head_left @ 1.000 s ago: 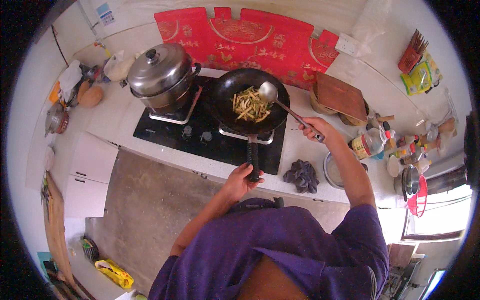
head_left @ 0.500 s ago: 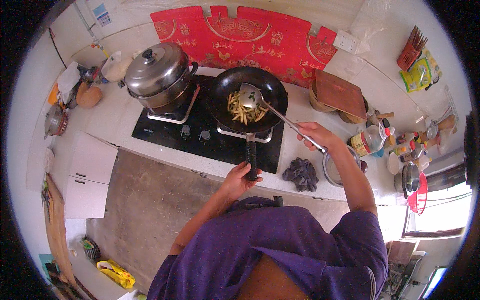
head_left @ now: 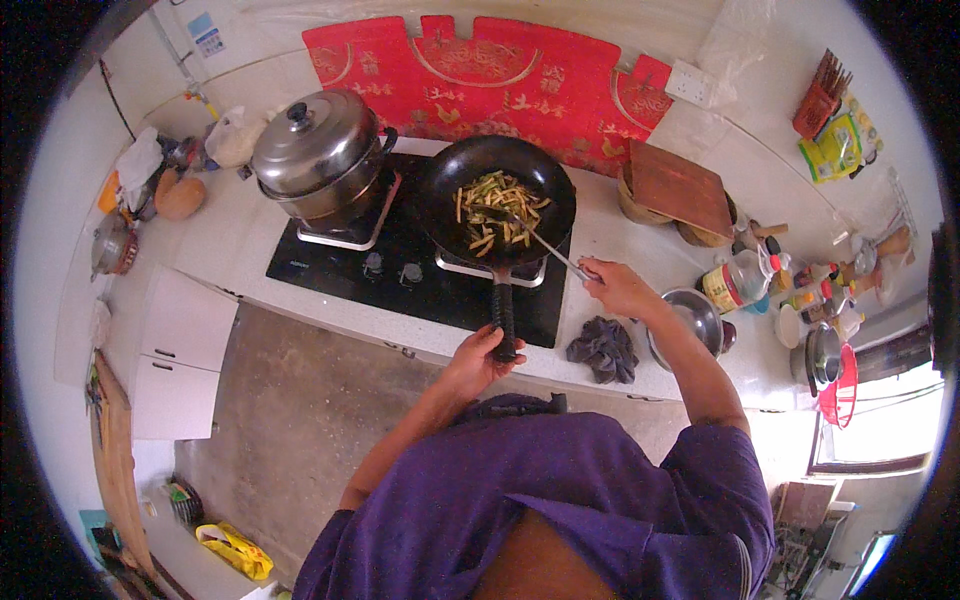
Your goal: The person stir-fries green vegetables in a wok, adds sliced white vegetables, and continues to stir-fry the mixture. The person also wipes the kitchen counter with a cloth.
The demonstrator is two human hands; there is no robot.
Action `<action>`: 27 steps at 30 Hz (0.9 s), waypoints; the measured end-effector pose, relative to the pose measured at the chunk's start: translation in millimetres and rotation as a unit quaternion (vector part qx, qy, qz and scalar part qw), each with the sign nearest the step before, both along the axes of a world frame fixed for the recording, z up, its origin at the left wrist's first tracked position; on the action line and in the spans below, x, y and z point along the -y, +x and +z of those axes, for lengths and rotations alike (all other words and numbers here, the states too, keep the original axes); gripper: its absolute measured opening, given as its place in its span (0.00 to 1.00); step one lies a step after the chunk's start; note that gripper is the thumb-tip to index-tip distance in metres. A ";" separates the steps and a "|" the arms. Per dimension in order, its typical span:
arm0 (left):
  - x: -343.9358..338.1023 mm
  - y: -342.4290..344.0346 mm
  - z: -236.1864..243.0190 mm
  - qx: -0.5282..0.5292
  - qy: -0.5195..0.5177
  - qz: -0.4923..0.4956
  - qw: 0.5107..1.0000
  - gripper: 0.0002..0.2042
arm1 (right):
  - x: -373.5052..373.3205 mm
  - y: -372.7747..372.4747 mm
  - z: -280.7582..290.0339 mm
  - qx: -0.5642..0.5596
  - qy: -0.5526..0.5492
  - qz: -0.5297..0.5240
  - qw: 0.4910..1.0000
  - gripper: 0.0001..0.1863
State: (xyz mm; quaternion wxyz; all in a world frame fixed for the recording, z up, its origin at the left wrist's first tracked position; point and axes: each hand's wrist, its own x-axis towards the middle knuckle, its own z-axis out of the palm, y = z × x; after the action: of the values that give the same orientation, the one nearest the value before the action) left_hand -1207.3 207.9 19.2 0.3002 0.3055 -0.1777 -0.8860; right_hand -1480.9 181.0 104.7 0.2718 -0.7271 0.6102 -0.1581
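A black wok (head_left: 497, 190) sits on the right burner of the black gas hob (head_left: 400, 262), holding yellow and green vegetable strips (head_left: 497, 208). My left hand (head_left: 480, 357) grips the end of the wok's black handle (head_left: 501, 305). My right hand (head_left: 612, 285) holds the long handle of a metal spatula (head_left: 540, 240), whose blade lies among the strips in the wok.
A lidded steel pot (head_left: 316, 150) stands on the left burner. A dark cloth (head_left: 603, 349) and a steel bowl (head_left: 690, 320) lie right of the hob. A wooden board (head_left: 680, 185), bottles (head_left: 735, 280) and jars crowd the right counter. Red sheets (head_left: 480, 65) cover the wall.
The spatula has swung from the wok's right rim down into the food, its blade moving leftward. My right hand has moved left, closer to the wok. My left hand stays on the handle.
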 end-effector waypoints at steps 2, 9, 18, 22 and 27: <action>-0.2 1.1 1.2 0.001 -0.003 0.003 1.000 0.11 | -3.8 5.8 33.2 0.021 0.071 -0.054 0.996 0.15; -1.0 -1.5 4.9 0.000 0.008 0.005 1.000 0.11 | 38.4 -0.8 21.3 0.077 0.067 -0.112 0.988 0.15; -0.4 -1.3 4.4 -0.002 0.007 0.003 1.000 0.11 | -5.5 2.3 43.5 -0.047 0.029 0.014 0.998 0.19; -0.6 -1.0 3.9 -0.002 0.006 0.001 1.000 0.11 | 4.8 9.2 43.7 -0.096 -0.003 0.006 0.995 0.20; 2.9 -2.7 1.3 -0.024 -0.001 -0.020 1.000 0.09 | 28.6 22.9 19.0 -0.131 -0.102 0.009 0.986 0.22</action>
State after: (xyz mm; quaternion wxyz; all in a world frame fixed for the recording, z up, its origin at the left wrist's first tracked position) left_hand -1210.0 205.0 20.5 0.2872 0.2804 -0.1772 -0.8986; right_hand -1458.0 152.4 123.7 0.1154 -0.7710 0.6145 -0.1208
